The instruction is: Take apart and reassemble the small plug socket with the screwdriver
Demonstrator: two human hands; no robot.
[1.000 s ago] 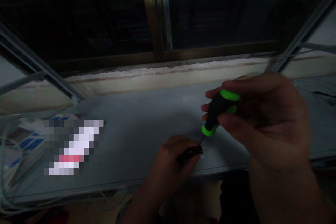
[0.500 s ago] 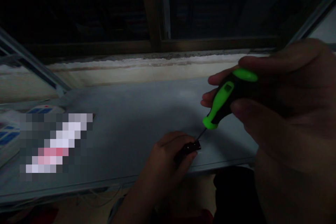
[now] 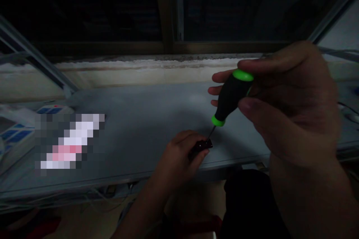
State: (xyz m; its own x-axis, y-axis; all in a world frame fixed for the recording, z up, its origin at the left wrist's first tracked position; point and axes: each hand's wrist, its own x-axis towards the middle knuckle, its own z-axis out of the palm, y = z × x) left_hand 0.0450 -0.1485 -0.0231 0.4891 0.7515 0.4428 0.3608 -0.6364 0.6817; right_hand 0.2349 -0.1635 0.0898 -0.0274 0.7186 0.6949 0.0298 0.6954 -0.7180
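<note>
My right hand [image 3: 291,108] grips a black and green screwdriver [image 3: 231,95], forefinger on the green end cap and thumb along the handle. The screwdriver slants down to the left, its thin shaft meeting a small dark part [image 3: 206,144]. That part is pinched between the fingers and thumb of my left hand [image 3: 183,155], close above the table's front edge. Dim light hides what kind of part it is; small bright spots show on its top. Whether the tip sits in a screw cannot be made out.
The grey table [image 3: 134,119] runs along a wall below a dark window [image 3: 168,15]. White and blue boxes [image 3: 21,130] stand at the left, beside a pixelated patch. Cables [image 3: 95,196] hang under the front edge. A dark knee [image 3: 246,194] shows below.
The screwdriver handle has turned: its broad green stripe faced me before, and now the black side does. Both hands stay closed on their things. The view has shifted slightly.
</note>
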